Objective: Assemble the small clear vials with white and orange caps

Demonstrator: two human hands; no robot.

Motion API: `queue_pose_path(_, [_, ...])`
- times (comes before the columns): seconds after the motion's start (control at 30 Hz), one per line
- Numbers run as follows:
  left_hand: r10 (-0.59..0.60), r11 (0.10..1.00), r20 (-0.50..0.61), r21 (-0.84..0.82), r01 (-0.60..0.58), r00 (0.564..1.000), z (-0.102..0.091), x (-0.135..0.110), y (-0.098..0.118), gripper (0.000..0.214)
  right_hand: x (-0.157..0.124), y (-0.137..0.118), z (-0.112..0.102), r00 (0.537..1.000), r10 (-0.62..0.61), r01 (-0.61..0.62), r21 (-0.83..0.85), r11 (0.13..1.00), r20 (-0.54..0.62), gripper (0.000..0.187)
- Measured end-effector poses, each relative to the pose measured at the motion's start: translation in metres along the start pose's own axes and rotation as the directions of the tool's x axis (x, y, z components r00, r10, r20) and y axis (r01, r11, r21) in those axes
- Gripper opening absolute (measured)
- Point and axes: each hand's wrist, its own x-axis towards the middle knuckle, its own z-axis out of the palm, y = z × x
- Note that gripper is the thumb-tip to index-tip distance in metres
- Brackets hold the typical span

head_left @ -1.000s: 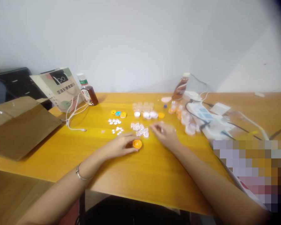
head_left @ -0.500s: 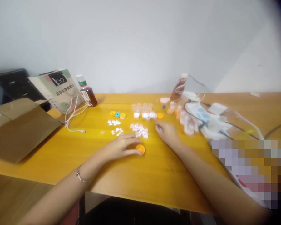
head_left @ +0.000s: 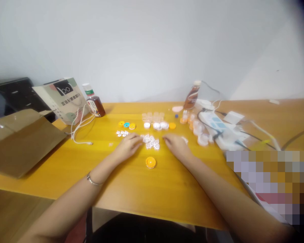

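Observation:
An orange cap (head_left: 150, 162) lies alone on the yellow table (head_left: 154, 189), just in front of both hands. My left hand (head_left: 128, 146) rests palm down to the left of a heap of small white lattice pieces (head_left: 150, 141), fingers curled over some small white discs. My right hand (head_left: 176, 145) lies to the right of that heap, its fingers bent and close together near the pieces; what they hold, if anything, is hidden. A bracelet sits on my left wrist.
Behind the hands lie coloured rings (head_left: 126, 125), white discs (head_left: 122, 133), clear cups (head_left: 153, 117) and orange-capped vials (head_left: 192, 121). Two bottles (head_left: 94, 100) (head_left: 192, 95), a paper bag (head_left: 66, 98) and white cable stand at the back. A power strip (head_left: 218, 125) lies right, brown paper (head_left: 20, 141) left.
My left hand let go of the orange cap and moved up to the white discs. The cap now lies free. My right hand drew back toward the lattice pieces.

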Motion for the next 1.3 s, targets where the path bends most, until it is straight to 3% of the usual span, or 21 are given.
queue_pose_path(0.27, [0.011,0.990,0.043,0.140,-0.017,0.999,0.013,0.010,-0.001,0.021,-0.001,-0.003,0.000,0.999,-0.035,0.037,0.076,0.996,-0.037,0.024])
queue_pose_path(0.33, [0.001,0.990,0.036,0.139,-0.006,0.999,0.014,0.010,-0.001,0.022,-0.001,-0.007,-0.002,0.993,-0.011,0.033,0.183,0.983,-0.119,0.020])
queue_pose_path(0.4, [-0.012,0.995,0.011,0.099,0.011,1.000,0.014,0.009,0.000,0.020,-0.001,-0.014,-0.005,0.978,0.090,-0.009,0.392,0.920,-0.188,0.014])
queue_pose_path(0.47, [-0.029,0.999,-0.048,0.013,0.030,0.998,0.012,0.008,0.004,0.019,-0.001,-0.022,-0.007,0.958,0.254,-0.110,0.639,0.761,-0.136,0.011])
queue_pose_path(0.53, [-0.054,0.993,-0.113,-0.109,0.042,0.992,0.010,0.007,0.012,0.019,-0.003,-0.032,-0.006,0.931,0.364,-0.185,0.845,0.502,-0.013,0.016])
queue_pose_path(0.6, [-0.091,0.966,-0.138,-0.252,0.054,0.986,0.009,0.007,0.023,0.022,-0.007,-0.042,-0.004,0.918,0.386,-0.205,0.944,0.260,0.093,0.020])
queue_pose_path(0.7, [-0.145,0.890,-0.103,-0.449,0.084,0.984,0.010,0.007,0.041,0.030,-0.013,-0.054,-0.002,0.909,0.380,-0.215,0.974,0.079,0.170,0.024])
queue_pose_path(0.8, [-0.237,0.823,-0.116,-0.551,0.136,0.965,0.010,0.007,0.052,0.026,-0.016,-0.060,-0.002,0.927,0.332,-0.214,0.973,0.087,0.174,0.024])
queue_pose_path(0.9, [-0.323,0.795,-0.135,-0.575,0.191,0.937,0.007,0.008,0.051,0.023,-0.015,-0.060,-0.004,0.946,0.272,-0.224,0.961,0.160,0.175,0.023])
queue_pose_path(1.17, [-0.394,0.753,-0.013,-0.578,0.314,0.919,0.007,0.009,0.042,0.027,-0.014,-0.061,-0.004,0.948,0.213,-0.300,0.885,0.357,0.236,0.016])
queue_pose_path(1.23, [-0.358,0.781,0.006,-0.546,0.303,0.934,0.006,0.008,0.040,0.027,-0.015,-0.061,-0.003,0.937,0.244,-0.324,0.886,0.331,0.252,0.015])
queue_pose_path(1.3, [-0.284,0.843,-0.002,-0.478,0.248,0.959,0.003,0.007,0.037,0.026,-0.017,-0.061,-0.002,0.920,0.282,-0.342,0.910,0.236,0.272,0.016])
